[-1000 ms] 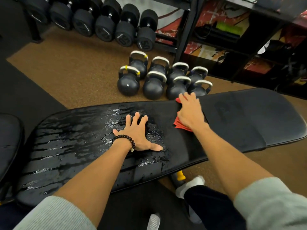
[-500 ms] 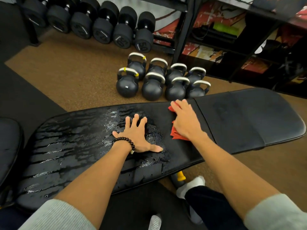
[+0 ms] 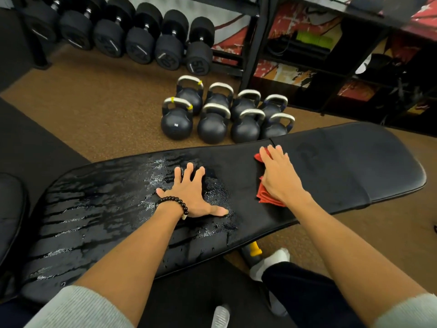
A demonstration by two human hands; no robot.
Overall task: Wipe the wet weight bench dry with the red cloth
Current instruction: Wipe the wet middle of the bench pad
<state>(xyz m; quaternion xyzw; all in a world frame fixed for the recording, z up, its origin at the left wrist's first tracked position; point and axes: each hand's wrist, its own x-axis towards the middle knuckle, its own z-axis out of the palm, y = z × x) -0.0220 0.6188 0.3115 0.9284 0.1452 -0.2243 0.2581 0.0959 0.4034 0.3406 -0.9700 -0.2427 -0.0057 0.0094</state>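
The long black padded vinyl weight bench [image 3: 343, 166] runs across the middle of the frame, from lower left to centre right. Its left and centre portion carries streaks and beads of water [image 3: 78, 223]; the portion to the right of centre appears matte and dry. At upper left, a row of black round-headed dumbbells [image 3: 132, 41] sits on a low rack. The left hand [image 3: 192, 194] lies flat on the wet centre of the bench, fingers straight and spread, thumb out to the right, holding nothing. A black beaded bracelet [image 3: 176, 203] circles its wrist. Above centre, eight dark kettlebells with silver handles [image 3: 224, 114] stand on the brown floor, just behind the bench. Right of centre, the right hand [image 3: 279, 176] presses palm-down on the folded red cloth [image 3: 266, 197], fingers extended and close together. The cloth lies on the bench, near its cross seam, mostly covered by the hand. At upper right stands a black shelving unit [image 3: 350, 67].
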